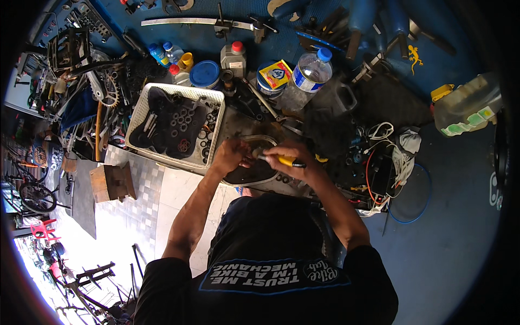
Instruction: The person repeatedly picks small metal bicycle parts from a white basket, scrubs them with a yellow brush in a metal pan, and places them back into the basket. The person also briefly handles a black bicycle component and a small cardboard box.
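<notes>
I am gripping the yellow-handled screwdriver (281,160) in my right hand (295,161), its tip pointing left toward my closed left hand (230,154).

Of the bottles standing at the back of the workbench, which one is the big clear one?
The clear water bottle with the blue cap, right of the yellow-labelled tin. The small bottles on the left are far shorter.

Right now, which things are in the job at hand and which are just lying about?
In hand: left hand and right hand with yellow-handled screwdriver, over dark oval tray.

Lying about: white basket of rings and bearings, clear water bottle, blue-lidded tin, wooden block, tangled cables.
</notes>
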